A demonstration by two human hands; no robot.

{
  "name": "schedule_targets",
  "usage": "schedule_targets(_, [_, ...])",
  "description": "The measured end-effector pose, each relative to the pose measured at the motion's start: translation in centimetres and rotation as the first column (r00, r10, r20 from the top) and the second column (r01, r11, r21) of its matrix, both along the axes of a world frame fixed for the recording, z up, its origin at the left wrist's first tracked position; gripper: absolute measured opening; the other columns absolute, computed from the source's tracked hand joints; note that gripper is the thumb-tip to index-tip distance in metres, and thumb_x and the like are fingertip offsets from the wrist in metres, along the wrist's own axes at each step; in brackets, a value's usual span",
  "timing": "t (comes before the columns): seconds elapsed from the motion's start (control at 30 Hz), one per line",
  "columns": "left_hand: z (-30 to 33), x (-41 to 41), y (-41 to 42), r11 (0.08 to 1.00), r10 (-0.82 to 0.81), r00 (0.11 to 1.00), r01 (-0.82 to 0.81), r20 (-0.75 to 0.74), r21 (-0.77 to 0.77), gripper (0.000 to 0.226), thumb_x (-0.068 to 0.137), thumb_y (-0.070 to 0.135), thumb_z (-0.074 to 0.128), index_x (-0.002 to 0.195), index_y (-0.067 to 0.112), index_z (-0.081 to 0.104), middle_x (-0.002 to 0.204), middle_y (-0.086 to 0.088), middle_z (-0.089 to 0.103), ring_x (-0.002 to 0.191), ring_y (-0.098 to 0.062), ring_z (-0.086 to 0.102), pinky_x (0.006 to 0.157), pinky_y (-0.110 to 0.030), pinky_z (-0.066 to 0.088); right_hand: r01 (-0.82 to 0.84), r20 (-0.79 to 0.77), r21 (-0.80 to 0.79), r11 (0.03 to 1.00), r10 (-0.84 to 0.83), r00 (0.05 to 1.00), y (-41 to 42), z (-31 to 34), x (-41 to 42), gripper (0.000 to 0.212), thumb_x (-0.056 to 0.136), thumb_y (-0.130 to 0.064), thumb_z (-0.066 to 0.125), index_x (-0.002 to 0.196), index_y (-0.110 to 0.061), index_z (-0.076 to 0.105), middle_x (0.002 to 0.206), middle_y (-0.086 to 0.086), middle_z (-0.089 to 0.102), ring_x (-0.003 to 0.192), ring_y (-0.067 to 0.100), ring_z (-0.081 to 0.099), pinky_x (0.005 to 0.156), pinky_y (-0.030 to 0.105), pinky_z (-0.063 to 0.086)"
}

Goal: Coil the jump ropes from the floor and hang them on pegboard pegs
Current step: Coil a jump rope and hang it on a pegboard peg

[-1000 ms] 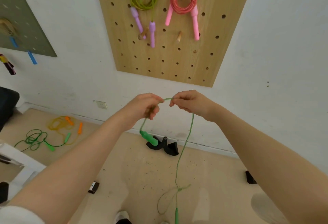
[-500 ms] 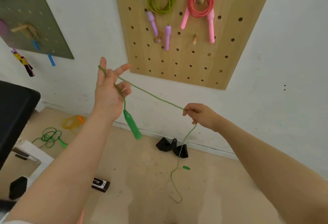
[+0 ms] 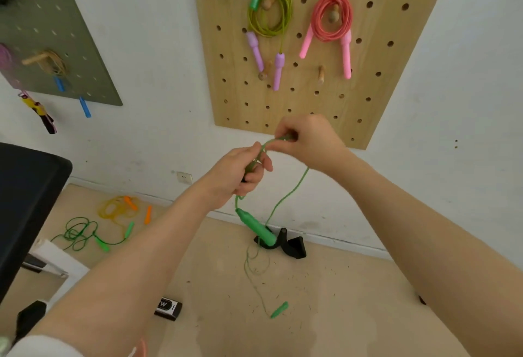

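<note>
A thin green jump rope [image 3: 287, 195] runs between both hands in front of the wall. My left hand [image 3: 237, 174] grips gathered turns of the cord, and one green handle [image 3: 256, 228] dangles just below it. My right hand [image 3: 307, 141] pinches the cord close beside the left hand. From there the cord drops to the floor, where its other green handle [image 3: 279, 310] lies. The wooden pegboard [image 3: 319, 96] above holds a coiled yellow-green rope with purple handles [image 3: 268, 14] and a coiled pink rope [image 3: 332, 21]. Two bare pegs [image 3: 320, 73] stick out lower down.
A green rope [image 3: 82, 233] and an orange-handled yellow rope [image 3: 121, 209] lie loose on the floor at left. Black wedge-shaped objects [image 3: 291, 246] sit by the baseboard. A black surface [image 3: 25, 201] stands at far left, under a dark green pegboard [image 3: 56, 45] with more ropes.
My left hand swung out to the upper left with the cord stretched, then came back to meet the right hand. The rope's free end has been drawn up off the floor.
</note>
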State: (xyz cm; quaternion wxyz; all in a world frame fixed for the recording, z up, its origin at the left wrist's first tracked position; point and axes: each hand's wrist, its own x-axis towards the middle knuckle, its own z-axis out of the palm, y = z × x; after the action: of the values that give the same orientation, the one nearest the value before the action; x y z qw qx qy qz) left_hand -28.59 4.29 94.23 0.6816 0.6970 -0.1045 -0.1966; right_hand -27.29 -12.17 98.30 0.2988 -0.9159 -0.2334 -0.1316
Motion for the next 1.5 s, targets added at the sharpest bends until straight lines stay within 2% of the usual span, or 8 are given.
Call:
schedule_targets(0.2, [0.1,0.2,1.6,0.980,-0.136,0.991,0.132,-0.011,-0.151,0.046,0.101,0.031,0.025,0.068,0.013,0.052,0.047,0.009,0.025,0.038,-0.005,0.019,0.042,-0.020,0.012,0.267,-0.231,0.432,0.861,-0.181,0.956,-0.6,-1.2,1.2,0.023,0.080,-0.028,0.071,0.067,-0.013,0.060,0.056,-0.006,0.043,0.051,0.009,0.035,0.052,0.020,0.031])
schedule_targets(0.47, [1.8,1.1,0.9,0.703,-0.031,1.000,0.020,-0.002,-0.711,0.037,0.096,0.038,0.027,0.118,0.033,0.057,0.062,0.008,0.058,0.032,-0.001,0.024,0.034,-0.012,0.021,0.097,-0.582,0.164,0.982,0.016,0.813,0.2,-6.2,0.3,0.032,0.099,-0.033,0.039,0.093,-0.018,0.067,0.063,-0.002,0.050,0.060,0.014,0.046,0.067,0.029,0.041])
schedule_targets(0.73, [-1.3,4.6,1.8,0.888,0.399,0.905,-0.421,-0.146,-0.185,0.044,0.099,0.045,0.030,0.143,0.036,0.027,0.135,-0.002,0.052,0.098,-0.029,0.065,0.087,-0.049,0.051,-0.405,-0.540,-0.318,0.857,0.188,0.820,1.2,-2.0,-2.0,0.028,0.094,-0.028,0.051,0.116,-0.016,0.062,0.067,-0.014,0.046,0.066,0.007,0.045,0.068,0.026,0.040])
schedule_targets(0.83, [-1.7,4.0,1.0,0.969,0.232,0.950,-0.243,-0.208,-0.032,0.040,0.099,0.042,0.036,0.136,0.027,0.039,0.117,-0.011,0.064,0.086,-0.030,0.067,0.087,-0.053,0.050,-0.430,-0.517,-0.034,0.902,0.352,0.780,1.1,0.7,-2.0,0.016,0.087,-0.016,0.063,0.083,-0.003,0.071,0.056,0.000,0.050,0.045,0.004,0.040,0.049,0.023,0.040])
schedule_targets(0.97, [-0.5,1.9,-0.1,0.979,-0.206,0.923,0.195,-0.326,-0.067,0.037,0.097,0.039,0.037,0.120,0.020,0.058,0.050,0.002,0.033,0.035,-0.008,0.019,0.036,-0.015,0.033,-0.158,-0.278,0.338,0.928,0.259,0.925,-0.2,1.5,0.1,0.010,0.084,-0.013,0.067,0.077,-0.005,0.070,0.061,-0.001,0.058,0.048,0.001,0.044,0.048,0.018,0.041])
schedule_targets(1.2, [0.9,1.5,-0.5,0.861,-0.271,0.950,0.166,-0.156,-0.481,0.045,0.089,0.038,0.031,0.087,0.022,0.072,0.051,0.007,0.018,0.037,-0.005,0.007,0.033,-0.012,0.015,0.172,-0.421,0.416,0.893,0.022,0.907,-2.7,-3.3,2.7,0.026,0.087,-0.033,0.063,0.079,-0.011,0.073,0.061,0.007,0.054,0.053,0.003,0.043,0.055,0.023,0.043])
schedule_targets(1.37, [1.2,3.1,-2.5,0.888,0.037,0.999,-0.039,-0.014,-0.457,0.033,0.098,0.023,0.030,0.125,0.020,0.049,0.066,0.001,0.064,0.048,-0.007,0.052,0.044,-0.018,0.042,-0.052,-0.571,0.200,0.978,0.160,0.805,-0.8,-5.2,0.7,0.040,0.099,-0.037,0.036,0.096,-0.014,0.068,0.053,0.003,0.048,0.042,0.007,0.045,0.055,0.024,0.048])
schedule_targets(1.5, [-0.1,6.2,-2.5,0.786,0.435,0.898,-0.416,-0.069,-0.456,0.039,0.103,0.027,0.023,0.142,0.025,0.030,0.109,-0.001,0.066,0.098,-0.021,0.066,0.094,-0.038,0.048,-0.323,-0.729,-0.145,0.935,0.120,0.674,-1.6,-5.0,-0.3,0.038,0.098,-0.030,0.040,0.135,-0.019,0.040,0.066,0.000,0.055,0.051,0.017,0.052,0.070,0.030,0.050])
